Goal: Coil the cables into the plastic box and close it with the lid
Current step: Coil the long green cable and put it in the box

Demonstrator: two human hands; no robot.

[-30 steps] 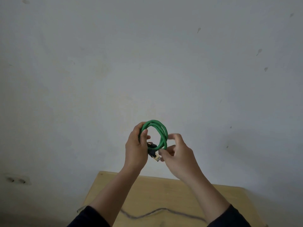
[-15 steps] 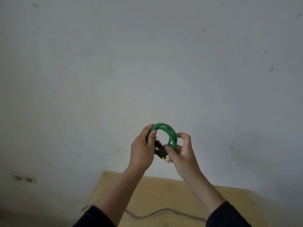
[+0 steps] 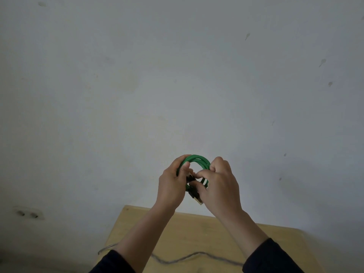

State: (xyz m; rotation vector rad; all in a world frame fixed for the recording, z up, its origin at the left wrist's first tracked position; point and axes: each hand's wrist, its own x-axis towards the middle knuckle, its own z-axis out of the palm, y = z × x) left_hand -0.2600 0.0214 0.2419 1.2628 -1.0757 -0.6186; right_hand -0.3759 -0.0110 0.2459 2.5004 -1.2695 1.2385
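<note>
A green cable (image 3: 199, 161), wound into a small tight coil, sits raised in front of a pale wall (image 3: 177, 75), pinched between both of my hands and well above the wooden table (image 3: 197, 233) below them. My left hand (image 3: 171, 184) is closed around the coil's near-left side, thumb pressed across the strands; my right hand (image 3: 218, 186) is closed on the opposite side, its fingers (image 3: 197, 175) curled through the loop. A dark connector with a pale metal tip (image 3: 197, 200) pokes out beneath the coil, between the heels of the two hands. Dark sleeves (image 3: 271, 257) cover both forearms at the bottom edge of the view. On the table, below and behind my wrists, a grey cable (image 3: 197, 254) trails loose across the wood, and off to the far left of my left hand a wall socket (image 3: 29, 213) is set low in the wall. I judge the step in hand to be the coiling itself, with the green loops gathered and the free end being tucked so that they hold. Neither the plastic box nor its lid is in view, so I cannot say where they stand. The next move, as I read it, calls for keeping the loops squeezed together while lowering them toward the box, since a springy coil is likely to open once the grip slackens.
</note>
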